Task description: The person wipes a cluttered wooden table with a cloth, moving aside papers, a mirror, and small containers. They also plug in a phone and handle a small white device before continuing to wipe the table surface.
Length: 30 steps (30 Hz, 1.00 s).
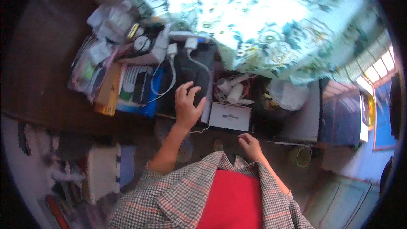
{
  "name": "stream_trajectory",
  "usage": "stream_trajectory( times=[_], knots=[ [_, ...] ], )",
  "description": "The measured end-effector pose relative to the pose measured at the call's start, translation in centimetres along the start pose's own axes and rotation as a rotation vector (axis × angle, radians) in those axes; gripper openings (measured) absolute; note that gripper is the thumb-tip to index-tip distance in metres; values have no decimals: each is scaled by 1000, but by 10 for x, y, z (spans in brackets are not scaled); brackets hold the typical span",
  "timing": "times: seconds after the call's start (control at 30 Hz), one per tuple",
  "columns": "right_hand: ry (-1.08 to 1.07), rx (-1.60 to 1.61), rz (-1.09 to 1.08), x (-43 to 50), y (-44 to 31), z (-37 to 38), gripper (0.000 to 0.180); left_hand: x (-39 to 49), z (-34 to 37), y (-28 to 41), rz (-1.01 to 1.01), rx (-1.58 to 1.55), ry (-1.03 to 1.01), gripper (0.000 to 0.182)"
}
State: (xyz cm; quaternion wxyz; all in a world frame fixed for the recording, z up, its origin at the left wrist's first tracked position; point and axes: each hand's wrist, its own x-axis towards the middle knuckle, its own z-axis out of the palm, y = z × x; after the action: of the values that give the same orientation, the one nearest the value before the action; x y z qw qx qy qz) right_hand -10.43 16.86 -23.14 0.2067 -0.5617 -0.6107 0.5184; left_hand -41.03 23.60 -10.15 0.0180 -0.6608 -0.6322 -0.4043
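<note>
My left hand (pixel 189 106) is raised with its fingers apart over the dark table, beside a white cable (pixel 174 81). Two white plugs, one here (pixel 191 43) and another to its left (pixel 172 49), sit at a white power strip (pixel 178 34) with a blue light. My right hand (pixel 250 145) hangs near the table's front edge with its fingers curled, just below a white box (pixel 230 116). Whether its fingertips touch anything is not plain. Behind the box lie a white bottle-like item (pixel 235 93) and coiled cables.
At the left stand a blue box (pixel 151 109), an orange-yellow box (pixel 109 93) and filled plastic bags (pixel 92 66). A translucent plastic bag (pixel 288 95) lies to the right. A floral curtain (pixel 273 28) hangs behind the table. Books (pixel 101 171) stand low at the left.
</note>
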Motion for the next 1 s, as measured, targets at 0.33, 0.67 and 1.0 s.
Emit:
stream_trajectory(
  times=[0.33,0.67,1.0],
  knots=[
    [393,156,142,-174,33,-42,32,-136,71,201,182,-711,-918,21],
    [980,377,451,-461,167,30,24,-342,51,368,855,-851,-1461,20],
    [1364,941,470,-579,270,148,21,-456,42,483,1336,-745,-1814,22]
  ],
)
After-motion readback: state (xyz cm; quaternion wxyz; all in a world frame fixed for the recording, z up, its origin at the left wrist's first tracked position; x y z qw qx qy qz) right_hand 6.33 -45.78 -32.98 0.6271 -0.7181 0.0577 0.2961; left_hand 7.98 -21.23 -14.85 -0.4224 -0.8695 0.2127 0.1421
